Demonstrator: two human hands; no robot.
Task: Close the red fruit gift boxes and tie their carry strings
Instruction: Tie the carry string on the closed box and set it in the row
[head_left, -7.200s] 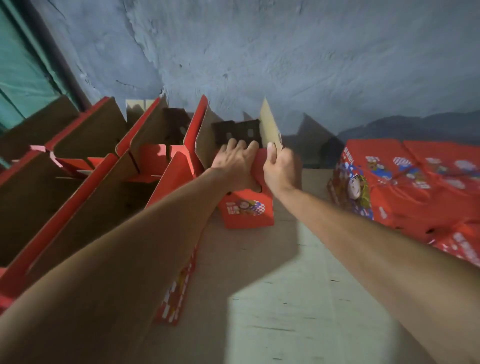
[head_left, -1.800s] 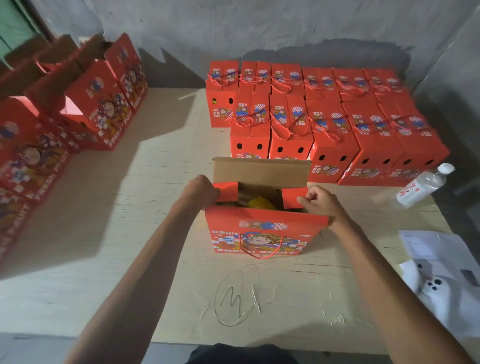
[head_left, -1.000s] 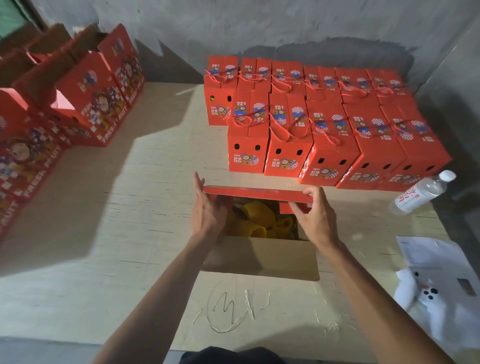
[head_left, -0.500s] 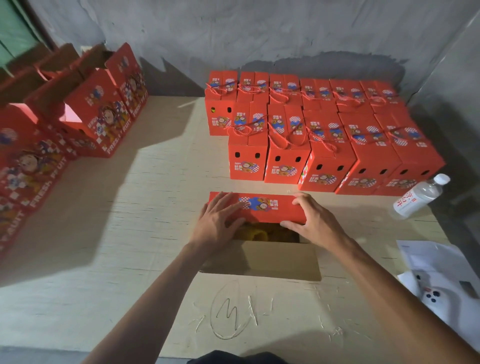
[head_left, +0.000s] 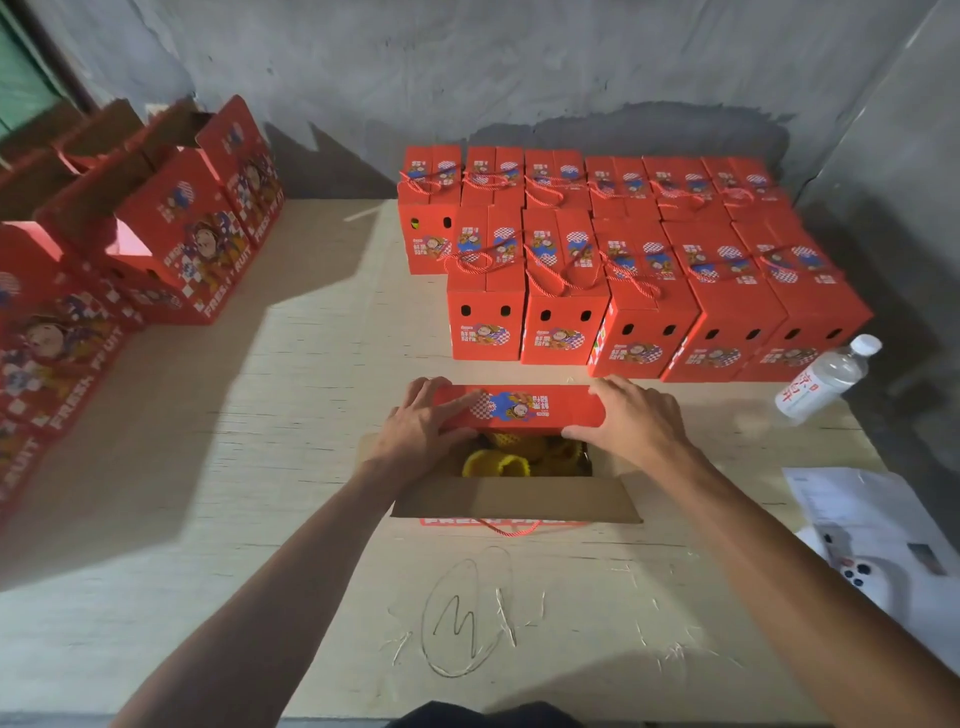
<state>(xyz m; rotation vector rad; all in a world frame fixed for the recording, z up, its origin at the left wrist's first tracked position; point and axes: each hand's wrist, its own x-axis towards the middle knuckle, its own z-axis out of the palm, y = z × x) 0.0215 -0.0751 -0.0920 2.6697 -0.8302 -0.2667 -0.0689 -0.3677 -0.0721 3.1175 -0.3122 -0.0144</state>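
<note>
Far flap (head_left: 519, 408) folded lower; flat fingers (head_left: 457, 405) press it ("FRESH FRUIT" boxes (head_left: 208, 260)).

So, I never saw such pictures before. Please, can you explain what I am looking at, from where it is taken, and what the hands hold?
A camera worn on a person's head looks down at a wooden table. No machine: the left hand and right hand press the far red flap down over an open box of yellow-netted fruit. Fingers lie flat; nothing is gripped. Behind stand closed boxes with tied strings; open ones wait left. A water bottle lies at right.
</note>
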